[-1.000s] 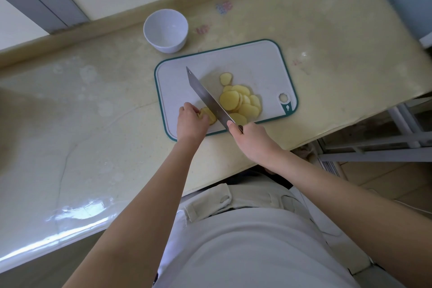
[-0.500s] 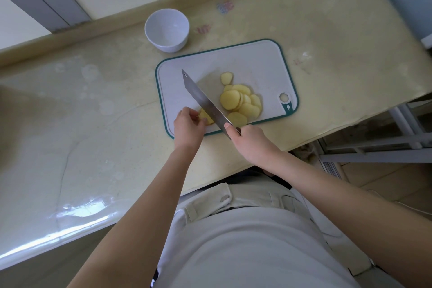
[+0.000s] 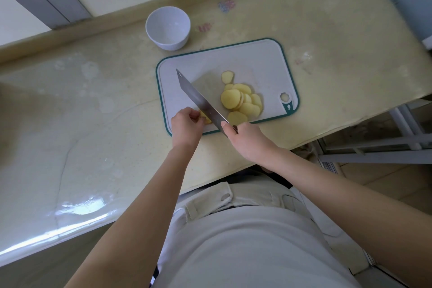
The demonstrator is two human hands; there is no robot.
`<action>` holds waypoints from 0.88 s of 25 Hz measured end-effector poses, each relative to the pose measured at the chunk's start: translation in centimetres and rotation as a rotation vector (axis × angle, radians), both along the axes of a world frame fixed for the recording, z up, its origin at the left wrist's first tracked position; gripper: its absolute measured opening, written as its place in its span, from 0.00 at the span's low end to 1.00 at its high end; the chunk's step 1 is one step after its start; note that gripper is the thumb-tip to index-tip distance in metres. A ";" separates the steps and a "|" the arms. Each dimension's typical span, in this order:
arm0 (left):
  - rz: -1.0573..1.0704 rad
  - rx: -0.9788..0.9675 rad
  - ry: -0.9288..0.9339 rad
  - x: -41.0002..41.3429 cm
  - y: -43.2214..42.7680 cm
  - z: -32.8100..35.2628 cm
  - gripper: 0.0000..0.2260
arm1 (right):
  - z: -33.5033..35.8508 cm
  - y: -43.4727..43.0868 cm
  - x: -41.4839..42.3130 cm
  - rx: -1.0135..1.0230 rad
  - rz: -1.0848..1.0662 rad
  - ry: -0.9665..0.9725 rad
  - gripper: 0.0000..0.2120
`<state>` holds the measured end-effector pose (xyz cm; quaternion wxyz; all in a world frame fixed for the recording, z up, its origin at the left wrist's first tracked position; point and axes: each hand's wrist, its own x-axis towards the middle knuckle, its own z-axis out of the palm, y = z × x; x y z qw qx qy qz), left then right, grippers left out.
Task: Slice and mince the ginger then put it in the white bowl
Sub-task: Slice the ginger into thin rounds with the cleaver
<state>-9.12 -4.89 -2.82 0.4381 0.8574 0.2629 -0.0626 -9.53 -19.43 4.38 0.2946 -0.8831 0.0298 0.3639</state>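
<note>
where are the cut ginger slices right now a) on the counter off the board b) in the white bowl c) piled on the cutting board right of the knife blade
C: the ginger slices lie piled on the cutting board, right of the knife in the right hand; the white bowl holds nothing; the left hand holds the uncut ginger piece.

No legible words, numbers or brand names observed. Cutting board [image 3: 257, 61]: small white emblem [image 3: 289, 107] on its green corner, too small to identify. Tabletop [image 3: 339, 37]: faded pink and blue printed marks [image 3: 226, 4] near the back edge, blurred and unreadable.
</note>
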 end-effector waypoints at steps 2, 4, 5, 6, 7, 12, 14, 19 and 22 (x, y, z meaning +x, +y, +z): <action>-0.002 0.008 0.011 0.2 0.0 0.1 0.03 | 0.0 0.1 0.2 -0.009 0.000 0.001 0.28; 0.001 0.010 0.024 0.3 0.0 0.3 0.03 | 0.0 0.2 0.4 -0.025 0.031 0.011 0.26; 0.004 0.009 0.031 0.4 0.1 0.4 0.03 | 0.0 0.3 0.6 -0.028 0.059 0.023 0.23; 0.005 0.010 0.040 0.6 0.1 0.4 0.03 | 0.0 0.3 0.7 -0.018 0.075 0.031 0.22; 0.005 0.010 0.053 0.7 0.1 0.4 0.03 | -0.1 0.4 0.9 0.003 0.065 0.032 0.21; -0.048 0.016 0.072 1.1 0.5 -0.1 0.05 | -0.4 0.4 1.1 0.030 0.057 0.029 0.23; -0.059 0.013 0.069 1.2 0.6 -0.2 0.08 | -0.8 0.5 0.8 0.007 0.074 0.021 0.24; -0.053 0.002 0.068 1.2 0.8 -0.3 0.08 | -2.2 1.4 0.6 -0.048 0.009 -0.014 0.26; -0.034 0.013 0.071 1.2 0.7 -0.2 0.07 | -2.5 1.5 0.6 -0.026 0.000 -0.036 0.27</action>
